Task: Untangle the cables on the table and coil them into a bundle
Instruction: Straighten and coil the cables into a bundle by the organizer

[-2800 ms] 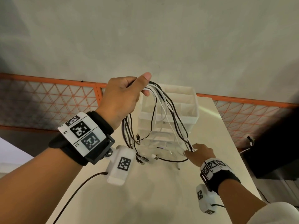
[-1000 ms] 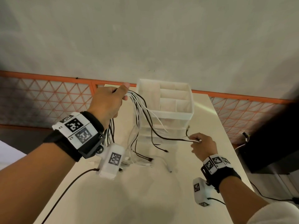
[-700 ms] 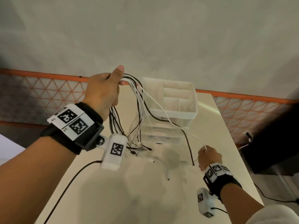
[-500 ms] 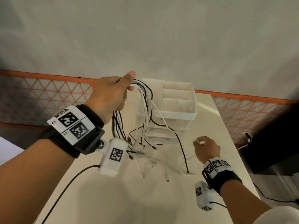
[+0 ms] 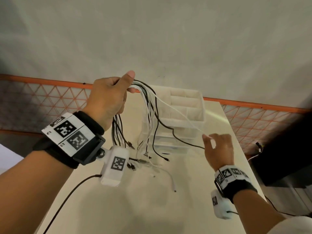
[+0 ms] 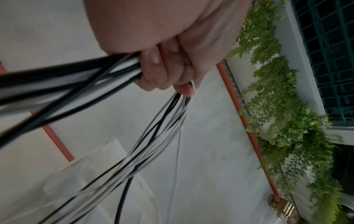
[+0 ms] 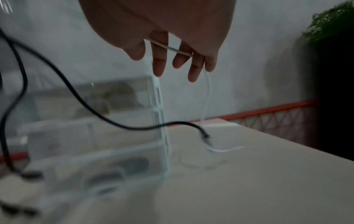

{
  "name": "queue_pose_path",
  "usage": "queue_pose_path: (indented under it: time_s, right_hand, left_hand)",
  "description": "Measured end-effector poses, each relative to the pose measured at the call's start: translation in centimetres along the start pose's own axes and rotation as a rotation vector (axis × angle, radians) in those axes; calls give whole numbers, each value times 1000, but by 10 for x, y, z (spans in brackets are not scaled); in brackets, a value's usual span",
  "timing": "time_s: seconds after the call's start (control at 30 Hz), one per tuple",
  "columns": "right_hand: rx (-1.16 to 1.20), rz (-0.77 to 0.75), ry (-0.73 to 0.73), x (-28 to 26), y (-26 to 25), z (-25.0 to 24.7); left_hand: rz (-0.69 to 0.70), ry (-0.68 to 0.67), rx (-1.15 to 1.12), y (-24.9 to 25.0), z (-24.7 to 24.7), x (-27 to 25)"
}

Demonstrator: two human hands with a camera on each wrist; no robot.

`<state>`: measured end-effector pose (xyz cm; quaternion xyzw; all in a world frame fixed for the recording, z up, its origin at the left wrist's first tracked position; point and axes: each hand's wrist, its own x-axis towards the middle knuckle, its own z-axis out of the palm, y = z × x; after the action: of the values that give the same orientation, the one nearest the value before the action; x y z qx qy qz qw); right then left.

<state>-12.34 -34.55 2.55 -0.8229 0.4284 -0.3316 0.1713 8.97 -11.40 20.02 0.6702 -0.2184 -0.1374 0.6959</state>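
My left hand (image 5: 125,84) is raised above the table and grips a bundle of black and white cables (image 5: 149,114) at its bend. The strands hang down on both sides, and their plug ends lie on the table (image 5: 152,208). In the left wrist view the fingers (image 6: 168,71) curl round the cables (image 6: 153,136). My right hand (image 5: 211,141) pinches one white cable (image 5: 179,114), which runs taut from the left hand. That white cable (image 7: 172,49) crosses my right fingers (image 7: 159,66). A black cable (image 5: 182,141) sags toward the right hand; its end (image 7: 205,135) hangs free.
A white drawer organizer (image 5: 185,105) stands at the table's far end, just behind the hanging cables. An orange mesh fence (image 5: 42,102) runs behind the table. A dark object (image 5: 287,149) stands off the right edge. Green plants (image 6: 287,121) line the wall.
My right hand let the black strand drop, rose, and now draws a single white cable taut to the right. My left hand has stayed raised, holding the bundle.
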Motion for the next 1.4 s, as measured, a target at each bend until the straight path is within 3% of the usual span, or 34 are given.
queue_pose_path:
  time_s: [0.13,0.2,0.33,0.4,0.53,0.67,0.77,0.87,1.0,1.07,1.2,1.4]
  right_hand:
    - [-240,349,-571,-22,45,17]
    - [-259,510,-696,-33,64,24]
    - [-215,689,-556,-30,77,27]
    - [-173,669,-436,-20,69,17]
    - [-80,449,-332,-10,50,-4]
    - [-49,363,-581,-5,14,-19]
    - [201,139,-490,6,-43,-40]
    - [456,-123,-509,13,-119,-65]
    - [263,-328,-328,8,-163,-45]
    - [133,-206,-343,7,-142,-16]
    - [3,163,-498,-5,-77,12]
    - [-157,230,-552,-12,-33,28]
  left_hand:
    - [9,76,-65,12,-3,0]
    - [0,65,-76,16,-4,0]
    - [-9,66,-49,13,-1,0]
    - [-30,50,-66,8,3,0]
    - [-39,-47,-47,0,10,-3]
    - [-59,-162,16,2,13,-4]
    - [-57,-233,116,1,16,-5]
    - [-14,-312,231,0,27,-13]
    - [109,-447,453,4,42,-30]
    - [172,-430,520,10,38,-31]
    - [156,-343,497,20,21,-22]
    - [127,-324,477,23,17,-24]
